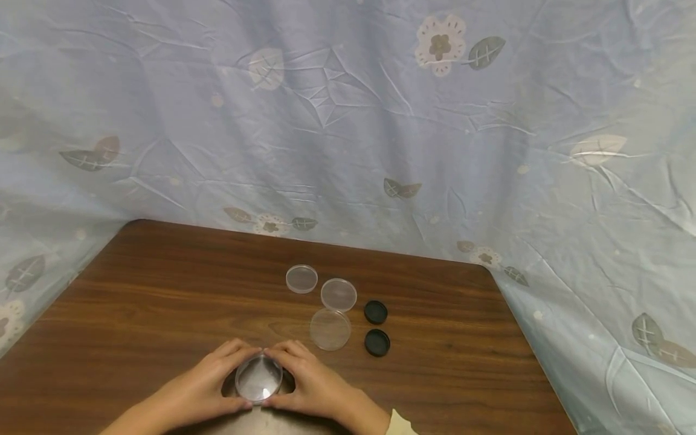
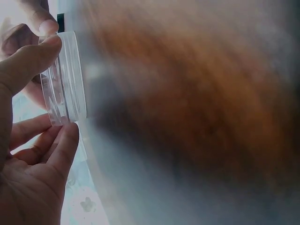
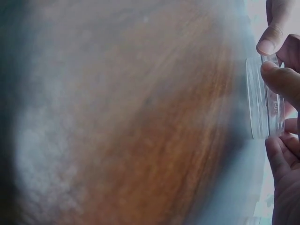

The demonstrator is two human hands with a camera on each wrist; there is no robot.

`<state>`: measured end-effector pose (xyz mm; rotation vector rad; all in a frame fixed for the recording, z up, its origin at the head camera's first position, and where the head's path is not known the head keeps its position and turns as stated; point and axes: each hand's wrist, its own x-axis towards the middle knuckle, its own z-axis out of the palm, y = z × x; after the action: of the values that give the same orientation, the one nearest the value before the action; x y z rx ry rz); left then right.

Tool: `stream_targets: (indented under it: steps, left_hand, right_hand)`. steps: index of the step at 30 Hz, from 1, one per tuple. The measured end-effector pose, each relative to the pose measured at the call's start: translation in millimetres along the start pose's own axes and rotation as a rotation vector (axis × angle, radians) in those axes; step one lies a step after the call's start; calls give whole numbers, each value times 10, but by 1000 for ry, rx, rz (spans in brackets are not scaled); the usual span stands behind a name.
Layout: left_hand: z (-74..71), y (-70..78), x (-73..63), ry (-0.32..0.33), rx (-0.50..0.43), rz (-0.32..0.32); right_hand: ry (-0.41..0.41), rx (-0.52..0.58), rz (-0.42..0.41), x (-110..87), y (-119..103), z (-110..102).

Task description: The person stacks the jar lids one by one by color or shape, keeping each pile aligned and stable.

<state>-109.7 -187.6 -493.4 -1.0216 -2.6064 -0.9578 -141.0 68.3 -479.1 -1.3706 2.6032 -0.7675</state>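
Note:
Near the front edge of the table, a stack of transparent petri dishes (image 1: 259,380) stands between both hands. My left hand (image 1: 209,377) holds its left side, with the thumb at the near rim and the fingers at the far rim. Mirroring it, my right hand (image 1: 312,380) grips the right side. The left wrist view has the stacked dishes (image 2: 65,79) side-on, their rims layered, with thumb and fingertips on the edges. Likewise, the stack (image 3: 262,101) appears side-on in the right wrist view, fingertips of both hands around it.
Beyond the hands lie three transparent round dish pieces: one farther back (image 1: 301,279), another beside it (image 1: 339,295), and a nearer one (image 1: 330,330). To their right sit two small black round lids (image 1: 376,312) on the brown wooden table (image 1: 462,374). A patterned curtain (image 1: 348,151) surrounds the table.

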Motion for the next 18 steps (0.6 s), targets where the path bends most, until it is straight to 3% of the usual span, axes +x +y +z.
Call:
stream_targets:
  steps: [18]
  left_hand:
    - [-42,36,23,-56,12,-56]
  right_hand:
    - [29,-39,-32,-17,18,21]
